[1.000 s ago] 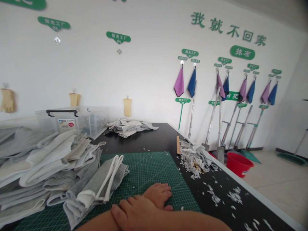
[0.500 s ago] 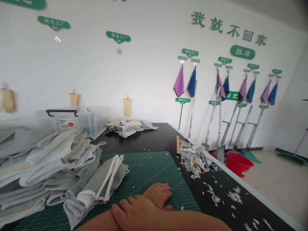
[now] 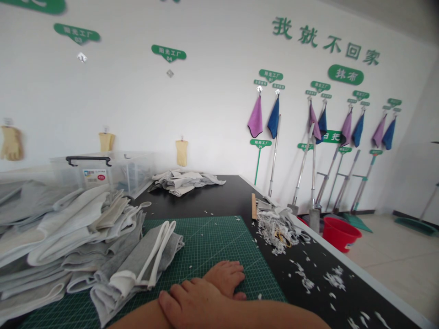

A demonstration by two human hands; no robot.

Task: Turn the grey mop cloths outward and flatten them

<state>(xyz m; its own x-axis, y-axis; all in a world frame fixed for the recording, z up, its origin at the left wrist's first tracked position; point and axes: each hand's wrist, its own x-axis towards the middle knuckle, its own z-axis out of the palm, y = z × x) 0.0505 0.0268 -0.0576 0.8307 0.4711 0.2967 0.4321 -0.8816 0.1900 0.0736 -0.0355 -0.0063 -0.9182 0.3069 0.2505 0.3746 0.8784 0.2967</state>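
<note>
Head: left hand [image 3: 224, 278] on cutting mat [image 3: 206, 242], right hand [image 3: 192, 305] over forearm [image 3: 137, 317]

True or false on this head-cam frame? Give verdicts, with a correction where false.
1. The left hand lies on the green gridded cutting mat. True.
2. The right hand holds steel scissors. False: it lies empty across the left forearm.
3. The red plastic bucket stands on the black table. False: it stands on the pale tiled floor, beyond the table's edge.
4. Folded grey cloth with white edging overlaps the mat. True.
</note>
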